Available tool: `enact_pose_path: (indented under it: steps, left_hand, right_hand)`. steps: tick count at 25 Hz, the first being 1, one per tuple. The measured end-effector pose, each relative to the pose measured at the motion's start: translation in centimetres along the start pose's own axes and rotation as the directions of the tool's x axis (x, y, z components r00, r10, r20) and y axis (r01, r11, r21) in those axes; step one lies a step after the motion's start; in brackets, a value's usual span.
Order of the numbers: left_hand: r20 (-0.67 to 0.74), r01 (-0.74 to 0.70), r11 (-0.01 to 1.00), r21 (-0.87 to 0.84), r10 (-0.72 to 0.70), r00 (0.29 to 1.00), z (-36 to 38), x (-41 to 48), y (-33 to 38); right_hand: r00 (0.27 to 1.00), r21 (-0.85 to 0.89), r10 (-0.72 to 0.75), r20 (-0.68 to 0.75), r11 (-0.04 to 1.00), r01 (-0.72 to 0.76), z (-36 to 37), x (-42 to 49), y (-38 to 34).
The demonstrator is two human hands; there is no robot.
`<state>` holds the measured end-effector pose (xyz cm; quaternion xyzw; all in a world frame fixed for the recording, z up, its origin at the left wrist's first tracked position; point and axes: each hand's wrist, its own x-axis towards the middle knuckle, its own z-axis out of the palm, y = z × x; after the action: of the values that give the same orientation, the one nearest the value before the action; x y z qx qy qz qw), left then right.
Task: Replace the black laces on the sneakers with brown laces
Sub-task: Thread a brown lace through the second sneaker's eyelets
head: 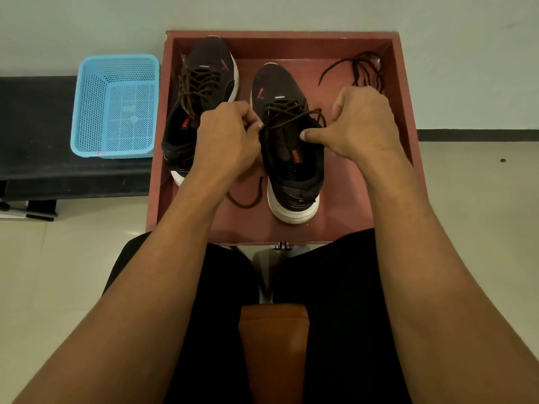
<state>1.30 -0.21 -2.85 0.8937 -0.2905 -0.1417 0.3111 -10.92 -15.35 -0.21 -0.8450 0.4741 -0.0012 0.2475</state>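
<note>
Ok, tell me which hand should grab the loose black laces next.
Right, probably. The right hand lies just before the black laces in the far right corner of the tray; the left hand is farther, across the sneaker. Both hold the brown lace.

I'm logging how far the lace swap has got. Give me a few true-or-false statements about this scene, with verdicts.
1. The left sneaker already carries a brown lace. True.
2. The black laces lie in the blue basket. False: they lie in the far right corner of the red tray.
3. Both hands are at the right sneaker. True: the left hand and the right hand each hold its brown lace.
4. The sneakers stand on the floor. False: both stand in the tray.
</note>
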Motion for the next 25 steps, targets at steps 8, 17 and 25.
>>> enact_pose_path:
  steps: [8,17,25]
  left_hand:
    - [0.195,0.15,0.955,0.256,-0.203,0.96,0.4,-0.6,-0.5]
    - [0.196,-0.009,0.952,0.306,-0.054,0.979,0.2,-1.0,-0.5]
    - [-0.02,-0.07,0.981,0.181,0.075,0.997,0.1,-0.7,0.0]
  right_hand:
    - [0.995,0.032,0.068,0.079,0.997,-0.071,0.2,-0.4,0.0]
    - [0.99,-0.087,0.005,0.141,0.996,0.007,1.2,0.4,0.3]
    - [0.977,-0.108,-0.026,0.214,0.993,0.05,1.5,0.7,0.0]
